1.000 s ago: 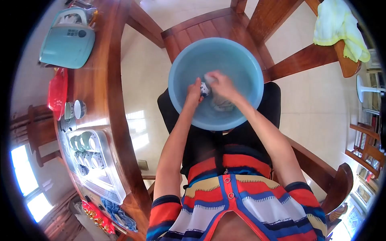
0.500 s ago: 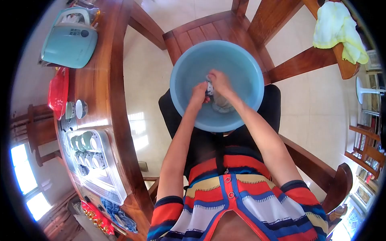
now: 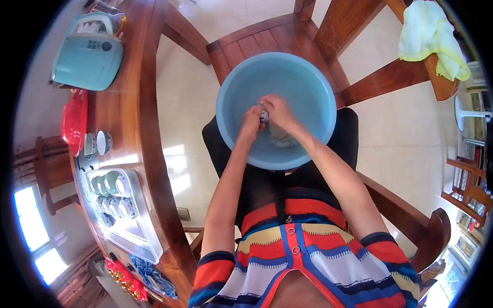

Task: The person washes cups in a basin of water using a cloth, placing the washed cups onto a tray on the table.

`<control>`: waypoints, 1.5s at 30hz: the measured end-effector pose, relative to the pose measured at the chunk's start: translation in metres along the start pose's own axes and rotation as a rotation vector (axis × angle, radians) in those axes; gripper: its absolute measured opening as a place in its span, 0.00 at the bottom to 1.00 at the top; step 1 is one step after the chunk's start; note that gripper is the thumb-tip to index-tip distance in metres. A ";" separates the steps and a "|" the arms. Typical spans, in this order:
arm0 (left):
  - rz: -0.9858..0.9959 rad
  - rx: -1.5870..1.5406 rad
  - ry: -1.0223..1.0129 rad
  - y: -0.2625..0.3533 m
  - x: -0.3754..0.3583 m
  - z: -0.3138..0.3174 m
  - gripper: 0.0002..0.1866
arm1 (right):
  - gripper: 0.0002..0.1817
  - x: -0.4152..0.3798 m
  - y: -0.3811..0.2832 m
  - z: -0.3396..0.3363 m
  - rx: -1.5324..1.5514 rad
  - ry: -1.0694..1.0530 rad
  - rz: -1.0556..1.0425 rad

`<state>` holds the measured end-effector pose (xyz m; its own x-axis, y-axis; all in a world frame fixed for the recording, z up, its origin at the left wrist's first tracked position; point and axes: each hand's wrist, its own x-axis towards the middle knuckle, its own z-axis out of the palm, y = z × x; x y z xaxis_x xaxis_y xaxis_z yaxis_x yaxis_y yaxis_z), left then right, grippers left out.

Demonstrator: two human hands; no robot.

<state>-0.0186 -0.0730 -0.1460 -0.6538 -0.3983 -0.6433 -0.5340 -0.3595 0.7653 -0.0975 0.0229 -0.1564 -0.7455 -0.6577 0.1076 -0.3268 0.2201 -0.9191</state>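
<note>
Both hands are over a light blue basin [image 3: 224, 120] of water. A small white teacup with dark blue patterning [image 3: 264, 115] is gripped by my left hand [image 3: 251, 121], fingers closed round its side. My right hand [image 3: 279, 111] presses against the cup's far rim with its fingers bunched together. From under that hand a wet greyish cloth [image 3: 282, 137] trails down into the water. The right fingers partly hide both the cup's opening and the upper end of the cloth.
The basin rests partly on a wooden chair [image 3: 226, 64]. On the wooden table [image 3: 146, 110] at left are a plastic tray [image 3: 149, 233] of several small cups, two bowls [image 3: 104, 142], a red dish [image 3: 75, 123] and a blue kettle [image 3: 87, 61]. A yellowish towel [image 3: 429, 36] hangs upper right.
My right hand has shifted slightly left and down over the cup's rim. The cup has turned a little in my left hand, and the cloth still hangs below.
</note>
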 end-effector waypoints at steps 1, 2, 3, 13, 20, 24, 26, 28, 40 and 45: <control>0.017 0.009 -0.020 -0.001 0.002 0.001 0.15 | 0.13 0.001 0.002 -0.002 0.024 -0.011 0.058; 0.019 0.010 -0.023 -0.002 0.003 0.001 0.15 | 0.13 0.002 0.004 -0.005 0.047 -0.021 0.117; 0.026 0.061 -0.058 -0.002 0.004 0.000 0.14 | 0.13 0.003 0.012 -0.007 0.047 -0.018 0.116; 0.063 0.013 -0.036 -0.016 0.013 -0.002 0.15 | 0.14 -0.014 -0.010 -0.008 -0.121 0.035 0.012; 0.006 0.030 -0.065 0.003 -0.004 0.002 0.16 | 0.12 0.006 0.009 -0.006 0.134 -0.078 0.331; -0.202 -0.377 -0.162 -0.012 0.016 -0.011 0.17 | 0.13 0.006 0.018 -0.010 0.229 -0.087 0.345; -0.277 -0.571 -0.174 -0.018 0.022 -0.018 0.18 | 0.13 0.001 0.023 -0.009 0.376 -0.039 0.387; -0.300 -0.731 -0.220 -0.018 0.024 -0.022 0.19 | 0.13 -0.007 0.016 -0.006 0.265 0.005 0.379; -0.110 -0.535 -0.054 -0.008 0.014 -0.011 0.16 | 0.11 -0.011 -0.016 0.007 0.058 0.135 0.108; -0.077 -0.364 -0.022 0.005 0.003 -0.001 0.16 | 0.12 -0.003 0.004 -0.007 -0.072 0.100 0.159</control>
<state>-0.0225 -0.0762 -0.1443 -0.6327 -0.3414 -0.6951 -0.3588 -0.6662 0.6538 -0.1007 0.0312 -0.1576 -0.8437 -0.5367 0.0038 -0.2388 0.3691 -0.8982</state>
